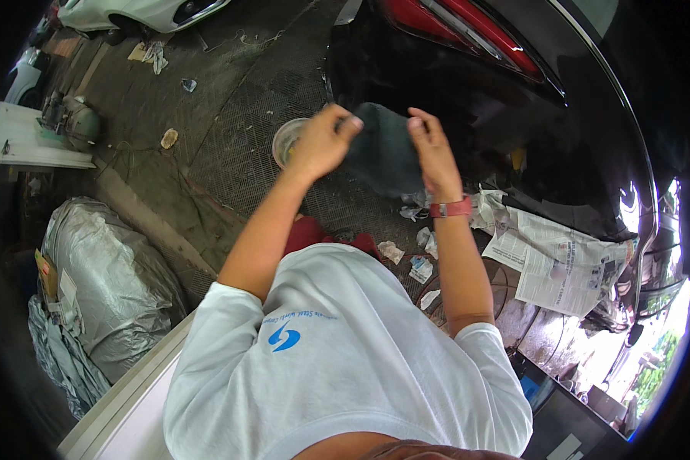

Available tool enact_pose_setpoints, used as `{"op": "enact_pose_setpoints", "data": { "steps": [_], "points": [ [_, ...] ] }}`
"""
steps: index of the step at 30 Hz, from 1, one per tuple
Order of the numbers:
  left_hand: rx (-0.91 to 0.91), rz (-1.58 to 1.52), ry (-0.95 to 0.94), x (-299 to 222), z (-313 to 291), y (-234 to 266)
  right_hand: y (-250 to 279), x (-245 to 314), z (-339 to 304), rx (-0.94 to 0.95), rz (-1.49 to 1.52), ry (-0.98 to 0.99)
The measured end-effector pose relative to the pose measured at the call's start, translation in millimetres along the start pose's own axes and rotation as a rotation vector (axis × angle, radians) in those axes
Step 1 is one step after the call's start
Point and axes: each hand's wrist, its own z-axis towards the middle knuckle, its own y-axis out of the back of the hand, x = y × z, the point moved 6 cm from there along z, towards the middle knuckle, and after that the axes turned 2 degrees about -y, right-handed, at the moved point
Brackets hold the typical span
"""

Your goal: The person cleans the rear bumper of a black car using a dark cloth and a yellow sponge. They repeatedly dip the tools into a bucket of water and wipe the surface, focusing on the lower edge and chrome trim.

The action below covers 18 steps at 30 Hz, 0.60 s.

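Both my hands are raised in front of me and hold a dark grey cloth between them. My left hand pinches its left upper edge. My right hand, with a red band on the wrist, grips its right side. The cloth hangs down between the hands, just in front of the black rear of a car with a red tail light.
A round shallow bowl lies on the metal grating floor beyond my left hand. Newspaper sheets are taped to the car at right. Paper scraps litter the floor. A grey wrapped bundle lies at left, a white car far back.
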Motion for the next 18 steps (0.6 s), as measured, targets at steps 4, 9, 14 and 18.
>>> {"op": "enact_pose_setpoints", "data": {
  "steps": [4,9,14,18],
  "points": [
    [0.310,-1.386,0.476,28,-24,-81,-32,-13,14,0.131,-0.343,0.039],
    [0.113,-1.380,0.695,155,-40,-91,-72,52,6,0.360,-0.591,-0.078],
    [0.071,-1.848,0.578,108,4,-88,-115,105,-22,0.662,-0.820,0.525],
    [0.089,-1.841,0.159,58,88,-49,-79,208,27,0.401,-0.801,0.600]
  ]
}}
